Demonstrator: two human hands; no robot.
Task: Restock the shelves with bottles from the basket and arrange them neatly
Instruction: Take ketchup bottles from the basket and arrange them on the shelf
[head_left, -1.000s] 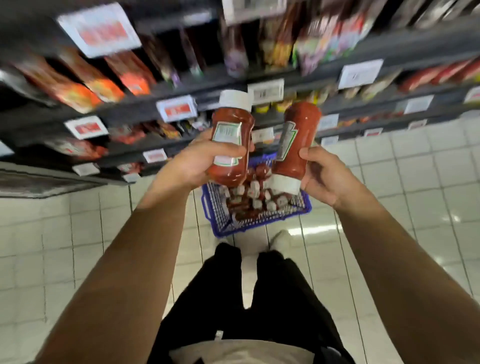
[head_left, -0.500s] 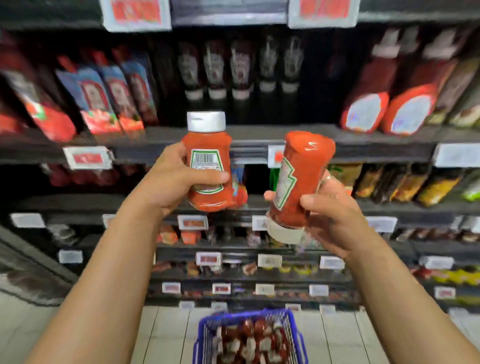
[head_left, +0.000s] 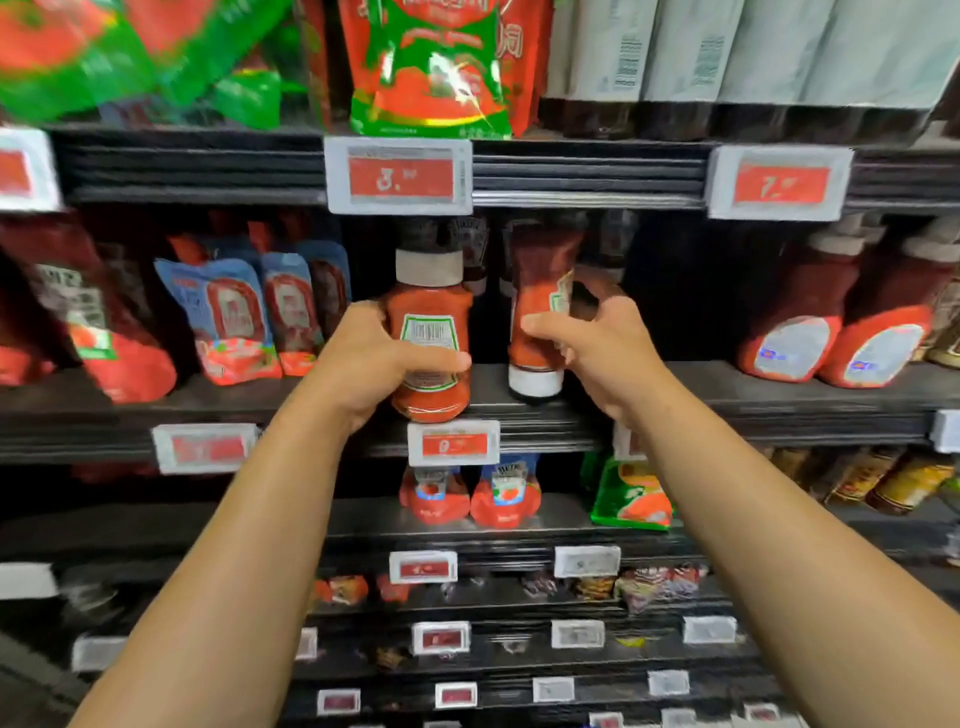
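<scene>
My left hand grips a red ketchup bottle with its white cap up and barcode label facing me, held at the front edge of the dark shelf. My right hand holds a second ketchup bottle with its white cap down, the cap at or just above the shelf board. Behind both, more dark ketchup bottles stand in a row deep in the shelf. The basket is out of view.
Ketchup pouches lean at the left of the same shelf and big red bottles at the right. Price tags hang on the shelf edges. Lower shelves hold small pouches and jars.
The view has risen and moved closer to the shelves; the basket has dropped out of sight. Both hands have carried their bottles up and forward to the shelf with the ketchup row.
</scene>
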